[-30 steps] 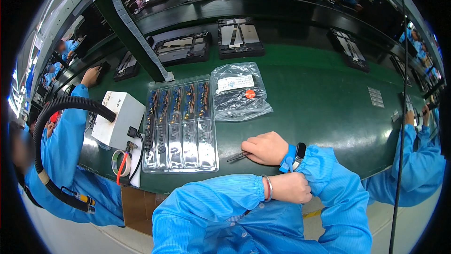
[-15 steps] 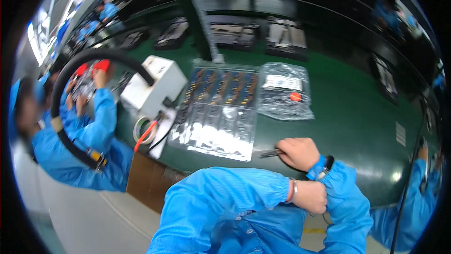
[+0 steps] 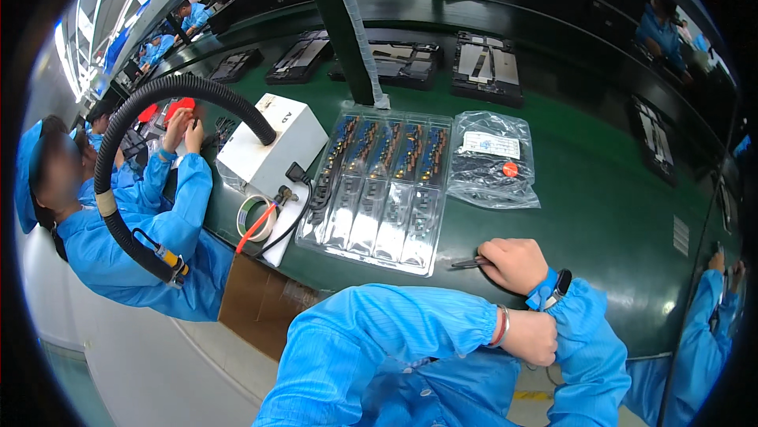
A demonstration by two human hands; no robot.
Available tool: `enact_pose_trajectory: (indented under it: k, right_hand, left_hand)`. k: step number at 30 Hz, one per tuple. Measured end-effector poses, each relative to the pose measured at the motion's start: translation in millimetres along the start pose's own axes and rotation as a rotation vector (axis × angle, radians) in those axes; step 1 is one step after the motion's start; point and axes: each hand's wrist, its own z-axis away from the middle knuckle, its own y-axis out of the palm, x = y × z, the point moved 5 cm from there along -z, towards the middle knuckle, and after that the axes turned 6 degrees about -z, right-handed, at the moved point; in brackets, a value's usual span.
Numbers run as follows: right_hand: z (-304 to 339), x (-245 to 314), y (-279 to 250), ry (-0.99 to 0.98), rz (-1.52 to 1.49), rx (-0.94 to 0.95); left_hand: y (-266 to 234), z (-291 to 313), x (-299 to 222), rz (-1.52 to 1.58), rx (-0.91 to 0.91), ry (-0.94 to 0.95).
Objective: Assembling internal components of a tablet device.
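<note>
My right hand (image 3: 515,264) rests by the green table's near edge, closed around a pair of dark tweezers (image 3: 466,264) whose tips point left. A blue strap and a dark watch (image 3: 562,282) circle that wrist. Across my body reaches my left arm, and my left hand (image 3: 530,338) is closed on the right sleeve cuff (image 3: 572,305); its fingertips are hidden. Left of the tweezers lies a clear plastic tray (image 3: 371,257) with rows of small circuit boards (image 3: 387,151) in its far half. Beyond my right hand is a clear bag (image 3: 493,190) of dark parts, with a white label and an orange dot.
A white box (image 3: 272,147) with a black flexible hose (image 3: 118,135) stands left of the tray. Beside it are a tape roll (image 3: 257,218) and cables. A cardboard box (image 3: 257,297) sits below. Opened devices (image 3: 485,68) line the far side. A co-worker (image 3: 134,222) works at left.
The view has shifted slightly, so the table things appear a little farther right and lower. My hands keep the same hold.
</note>
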Motion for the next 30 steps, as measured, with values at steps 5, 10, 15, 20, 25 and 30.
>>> enact_pose_trajectory:
  k: [5,10,15,20,25,30]
  right_hand:
    - [-0.2,-0.5,1.0,0.003,0.016,-0.004]
    - [-1.1,0.0,2.8,-0.008,-0.007,-0.003]
    - [2.6,-3.3,4.1,-0.009,-0.003,-0.029]
    - [3.2,-3.4,4.4,-0.004,0.013,-0.046]
    - [3.5,-2.9,5.4,-0.018,-0.009,-0.032]
    - [4.4,-3.9,6.6,-0.015,0.008,-0.023]
  left_hand:
    - [-1.3,0.8,-1.2,-0.016,0.022,-0.006]
    - [-2.2,2.3,0.0,-0.011,0.054,-0.019]
    - [-3.0,0.4,0.6,0.018,0.102,-0.015]
    - [-3.6,0.8,0.9,0.033,0.123,-0.01]
    - [-4.0,0.9,1.5,0.035,0.126,-0.013]
    - [-5.4,0.8,1.6,0.03,0.12,-0.008]
